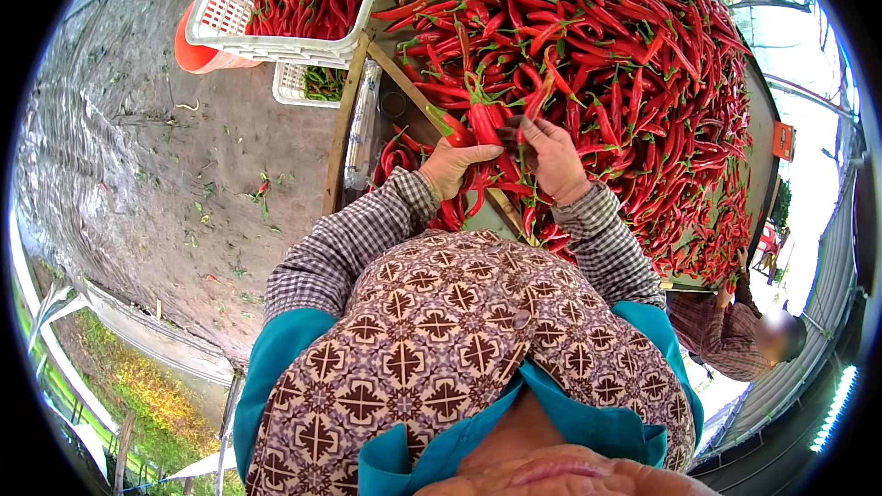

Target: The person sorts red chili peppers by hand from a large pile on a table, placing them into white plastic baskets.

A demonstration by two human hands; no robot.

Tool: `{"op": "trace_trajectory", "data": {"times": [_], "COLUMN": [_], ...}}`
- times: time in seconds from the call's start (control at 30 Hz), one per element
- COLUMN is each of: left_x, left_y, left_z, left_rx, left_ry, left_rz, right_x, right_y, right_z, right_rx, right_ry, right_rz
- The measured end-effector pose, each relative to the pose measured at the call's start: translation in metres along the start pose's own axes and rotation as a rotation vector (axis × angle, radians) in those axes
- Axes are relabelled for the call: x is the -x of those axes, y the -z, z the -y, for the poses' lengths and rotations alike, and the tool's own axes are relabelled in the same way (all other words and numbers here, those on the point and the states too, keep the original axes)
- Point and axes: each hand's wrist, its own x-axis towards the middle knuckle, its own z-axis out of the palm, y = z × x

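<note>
My left hand (451,164) grips a small bunch of red chili peppers (484,122), their green stems pointing away from me and the thumb laid across them. Close beside it, my right hand (557,158) has its fingertips around a red chili pepper (537,105) with a brownish, wilted-looking end. Its fingers partly hide that pepper. Both hands are above a wide heap of red chili peppers (606,76) spread over a table. More loose red peppers (451,212) lie below my left hand, close to my body.
A white plastic crate (289,48) of red peppers stands at the upper left, above an orange bucket (207,58). A lower white crate (289,86) holds green peppers. Wooden rails (344,131) edge the table's left side. Another person (723,334) reaches into the heap's far right end.
</note>
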Motion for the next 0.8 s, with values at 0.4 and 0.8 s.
{"op": "trace_trajectory", "data": {"times": [0.4,0.8], "left_x": [0.013,0.037], "left_y": [0.016,0.029], "left_z": [-0.001,0.037], "left_rx": [-0.375,-0.044], "left_ry": [-0.051,0.405], "left_rz": [0.105,0.303], "right_x": [-0.013,0.011], "right_y": [-0.006,-0.034], "right_z": [0.006,-0.043], "right_rx": [0.717,0.35], "right_ry": [0.688,0.404], "right_rz": [-0.041,0.264]}}
